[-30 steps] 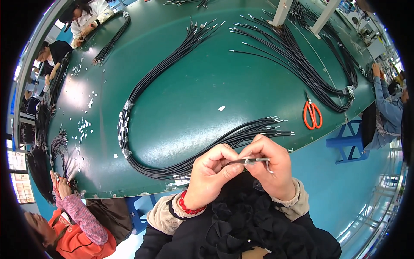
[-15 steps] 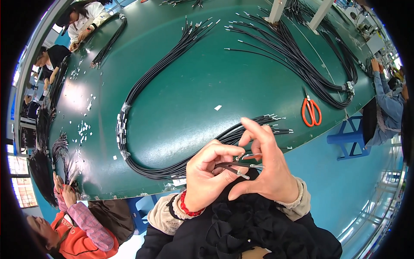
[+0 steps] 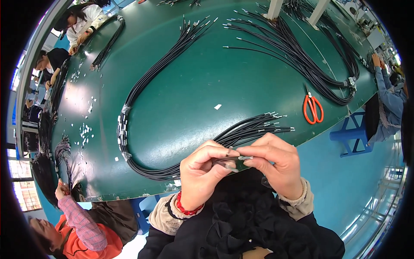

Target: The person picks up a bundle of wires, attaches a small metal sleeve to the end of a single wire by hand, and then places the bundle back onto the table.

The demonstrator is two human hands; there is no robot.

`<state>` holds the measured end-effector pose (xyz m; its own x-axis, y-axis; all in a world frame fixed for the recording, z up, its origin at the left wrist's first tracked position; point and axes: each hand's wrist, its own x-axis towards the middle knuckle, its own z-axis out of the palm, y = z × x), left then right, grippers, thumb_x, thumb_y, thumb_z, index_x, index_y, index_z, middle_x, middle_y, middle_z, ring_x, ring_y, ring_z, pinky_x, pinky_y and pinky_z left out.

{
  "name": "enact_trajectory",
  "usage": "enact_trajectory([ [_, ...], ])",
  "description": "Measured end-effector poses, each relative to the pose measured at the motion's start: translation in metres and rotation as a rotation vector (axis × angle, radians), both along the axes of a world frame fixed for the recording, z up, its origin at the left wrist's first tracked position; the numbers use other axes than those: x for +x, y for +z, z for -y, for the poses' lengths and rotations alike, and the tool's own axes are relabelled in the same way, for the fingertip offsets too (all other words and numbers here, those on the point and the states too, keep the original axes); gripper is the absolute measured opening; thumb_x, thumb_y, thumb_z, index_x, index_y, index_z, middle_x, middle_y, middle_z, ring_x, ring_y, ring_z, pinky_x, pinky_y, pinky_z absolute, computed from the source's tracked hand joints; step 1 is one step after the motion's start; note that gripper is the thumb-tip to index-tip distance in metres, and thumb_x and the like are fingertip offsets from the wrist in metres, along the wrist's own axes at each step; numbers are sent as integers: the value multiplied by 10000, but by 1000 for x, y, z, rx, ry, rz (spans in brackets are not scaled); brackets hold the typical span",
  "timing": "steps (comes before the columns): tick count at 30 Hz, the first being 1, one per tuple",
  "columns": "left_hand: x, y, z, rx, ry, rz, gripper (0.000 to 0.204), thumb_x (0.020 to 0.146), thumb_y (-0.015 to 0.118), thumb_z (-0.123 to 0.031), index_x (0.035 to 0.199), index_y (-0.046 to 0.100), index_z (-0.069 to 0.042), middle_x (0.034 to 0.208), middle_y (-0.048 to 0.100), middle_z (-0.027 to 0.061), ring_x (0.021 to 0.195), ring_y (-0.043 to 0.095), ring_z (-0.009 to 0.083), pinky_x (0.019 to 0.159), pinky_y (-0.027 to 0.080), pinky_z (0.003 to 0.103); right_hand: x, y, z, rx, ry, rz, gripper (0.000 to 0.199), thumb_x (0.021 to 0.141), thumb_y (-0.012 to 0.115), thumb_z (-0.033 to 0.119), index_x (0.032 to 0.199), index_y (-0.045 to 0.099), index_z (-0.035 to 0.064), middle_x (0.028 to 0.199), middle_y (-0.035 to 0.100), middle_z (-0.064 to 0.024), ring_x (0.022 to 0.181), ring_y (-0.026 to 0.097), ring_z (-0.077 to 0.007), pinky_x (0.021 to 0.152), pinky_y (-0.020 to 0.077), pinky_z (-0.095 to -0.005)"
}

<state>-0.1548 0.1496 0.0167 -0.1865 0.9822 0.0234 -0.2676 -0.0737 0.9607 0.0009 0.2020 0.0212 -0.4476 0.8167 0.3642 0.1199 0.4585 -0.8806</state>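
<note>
Close in front of me, my left hand (image 3: 199, 168) is closed round a few short black cable ends with pale, stripped-looking tips. My right hand (image 3: 279, 163) has thumb and forefinger pinched on one silvery cable end (image 3: 245, 158), and the fingertips of both hands nearly meet there. Fingers hide most of what they hold. Just beyond the hands, a bundle of black cables (image 3: 148, 77) curves in a wide U on the green table (image 3: 181, 116), with pale labels and clear wrapping along its left bend. Its near ends fan out past my right hand.
Red-handled snips (image 3: 313, 108) lie to the right, near a second cable bundle (image 3: 297, 56). White scraps (image 3: 85, 131) litter the left side. Co-workers sit along the left and at the right, where a blue stool (image 3: 354, 137) stands. Two white posts (image 3: 319, 15) rise at the far right.
My right hand was spread, with forefinger raised; it has come down and left and closed on a cable end. The cable ends in my left hand are more covered by fingers.
</note>
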Motion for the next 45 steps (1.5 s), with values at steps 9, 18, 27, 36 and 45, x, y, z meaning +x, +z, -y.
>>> enact_trajectory([
  [9, -2, -3, -5, 72, -68, -1, 139, 786, 631, -57, 881, 597, 38, 836, 557, 104, 679, 525, 125, 605, 422, 235, 9, -1, -6, -132, -5, -101, 119, 669, 723, 25, 763, 653, 2, 743, 586, -63, 610, 535, -112, 519, 403, -220],
  [18, -4, -4, -5, 56, -92, -24, 134, 776, 626, -9, 898, 604, 40, 851, 556, 96, 717, 546, 129, 646, 442, 241, 4, -2, -8, -69, -31, -155, 226, 542, 811, 56, 663, 621, 39, 636, 556, -36, 563, 520, -108, 480, 369, -218],
  [27, -8, -6, 0, 39, -118, -12, 172, 740, 622, 58, 910, 608, 37, 856, 563, 95, 732, 553, 128, 658, 448, 237, 1, -1, -8, -120, 83, -188, 242, 574, 815, 78, 658, 594, 27, 632, 546, -27, 535, 493, -96, 459, 347, -219],
  [36, -9, -8, 3, 60, -71, -94, 176, 719, 666, 47, 889, 623, 27, 857, 571, 95, 756, 555, 133, 659, 441, 236, -3, -1, -11, -148, 136, -98, 231, 566, 802, 91, 678, 610, 31, 644, 564, -46, 569, 517, -104, 483, 358, -225],
  [45, -12, -13, 4, 157, -107, -143, 233, 737, 625, 103, 956, 635, 25, 889, 573, 97, 784, 577, 134, 672, 478, 215, -3, -3, -14, -113, 158, -32, 152, 634, 746, 22, 712, 615, 25, 658, 558, -41, 558, 496, -101, 482, 357, -223],
])
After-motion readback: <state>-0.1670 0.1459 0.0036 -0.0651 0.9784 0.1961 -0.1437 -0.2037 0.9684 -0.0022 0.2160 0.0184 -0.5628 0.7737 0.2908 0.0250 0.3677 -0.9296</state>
